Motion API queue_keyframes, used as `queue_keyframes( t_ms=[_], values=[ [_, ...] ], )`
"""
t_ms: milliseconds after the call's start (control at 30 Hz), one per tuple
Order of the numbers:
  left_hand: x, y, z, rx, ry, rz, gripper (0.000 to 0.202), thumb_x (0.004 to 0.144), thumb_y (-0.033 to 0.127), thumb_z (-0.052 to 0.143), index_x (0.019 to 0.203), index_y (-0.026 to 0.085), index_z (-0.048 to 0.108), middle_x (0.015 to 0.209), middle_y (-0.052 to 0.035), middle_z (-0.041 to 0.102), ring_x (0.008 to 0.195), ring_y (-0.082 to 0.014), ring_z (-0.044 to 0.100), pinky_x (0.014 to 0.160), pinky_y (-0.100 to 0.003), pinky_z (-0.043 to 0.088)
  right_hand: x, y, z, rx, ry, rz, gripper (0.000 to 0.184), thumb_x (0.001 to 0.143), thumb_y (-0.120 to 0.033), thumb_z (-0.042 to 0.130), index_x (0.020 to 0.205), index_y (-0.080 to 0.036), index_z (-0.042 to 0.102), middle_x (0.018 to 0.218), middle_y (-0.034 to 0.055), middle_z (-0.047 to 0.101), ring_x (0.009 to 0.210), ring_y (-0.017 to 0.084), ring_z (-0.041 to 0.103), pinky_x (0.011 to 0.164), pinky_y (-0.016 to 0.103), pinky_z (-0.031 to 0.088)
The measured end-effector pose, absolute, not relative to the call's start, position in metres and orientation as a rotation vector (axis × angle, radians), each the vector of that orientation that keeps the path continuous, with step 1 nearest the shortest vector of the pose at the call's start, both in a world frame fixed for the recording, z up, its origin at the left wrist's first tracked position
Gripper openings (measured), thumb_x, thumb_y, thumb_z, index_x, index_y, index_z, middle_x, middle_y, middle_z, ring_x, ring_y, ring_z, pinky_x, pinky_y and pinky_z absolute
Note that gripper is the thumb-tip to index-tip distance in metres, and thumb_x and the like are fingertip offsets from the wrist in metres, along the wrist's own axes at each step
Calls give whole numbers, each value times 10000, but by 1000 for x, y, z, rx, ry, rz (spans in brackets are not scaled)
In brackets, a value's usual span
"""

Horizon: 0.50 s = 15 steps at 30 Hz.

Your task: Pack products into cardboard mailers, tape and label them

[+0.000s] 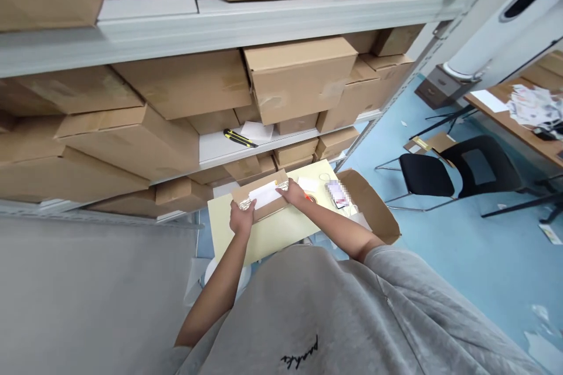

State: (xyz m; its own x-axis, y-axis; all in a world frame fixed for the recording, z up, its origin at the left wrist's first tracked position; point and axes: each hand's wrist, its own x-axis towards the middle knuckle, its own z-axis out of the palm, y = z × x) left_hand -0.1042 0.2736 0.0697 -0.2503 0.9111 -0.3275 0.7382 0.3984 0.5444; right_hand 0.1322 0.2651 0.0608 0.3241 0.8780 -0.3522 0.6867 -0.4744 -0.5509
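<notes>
A small brown cardboard box [246,192] with a white label [265,194] on top lies on a pale yellow table [281,231]. My left hand [241,218] grips the box's left end, fingers curled round it. My right hand [294,193] holds the box's right end, fingers closed on the edge. Both forearms reach forward from my grey shirt.
Metal shelving [220,23] packed with cardboard boxes stands right behind the table; a yellow-black utility knife [238,138] lies on a shelf. An open carton [373,208] sits at the table's right. A black chair [444,173] and a desk [519,123] stand on the blue floor.
</notes>
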Motion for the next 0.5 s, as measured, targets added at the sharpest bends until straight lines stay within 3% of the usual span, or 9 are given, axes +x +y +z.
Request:
queue_keyframes(
  t_ms=[167, 267, 500],
  values=[
    [-84, 284, 95, 1557, 2039, 245, 901, 914, 771, 547, 1560, 160, 405, 1509, -242, 597, 1309, -428, 648, 1009, -520, 542, 136, 246, 82, -2404, -1292, 806, 703, 983, -705, 567, 1460, -201, 456, 1324, 168, 735, 1194, 339, 722, 943, 415, 564],
    [-77, 284, 105, 1634, 2020, 210, 854, 945, 744, 515, 1559, 162, 393, 1507, -223, 601, 1287, -401, 666, 1000, -486, 550, 136, 234, 93, -2431, -1237, 821, 727, 1002, -676, 563, 1510, -193, 372, 1349, 172, 722, 1219, 332, 709, 972, 408, 538],
    [-73, 283, 108, 1721, 1983, 171, 791, 973, 723, 493, 1523, 158, 425, 1494, -208, 616, 1267, -383, 673, 967, -464, 562, 135, 219, 102, -2440, -1149, 802, 707, 1014, -660, 552, 1518, -203, 360, 1410, 175, 691, 1255, 337, 686, 985, 412, 520]
  ],
)
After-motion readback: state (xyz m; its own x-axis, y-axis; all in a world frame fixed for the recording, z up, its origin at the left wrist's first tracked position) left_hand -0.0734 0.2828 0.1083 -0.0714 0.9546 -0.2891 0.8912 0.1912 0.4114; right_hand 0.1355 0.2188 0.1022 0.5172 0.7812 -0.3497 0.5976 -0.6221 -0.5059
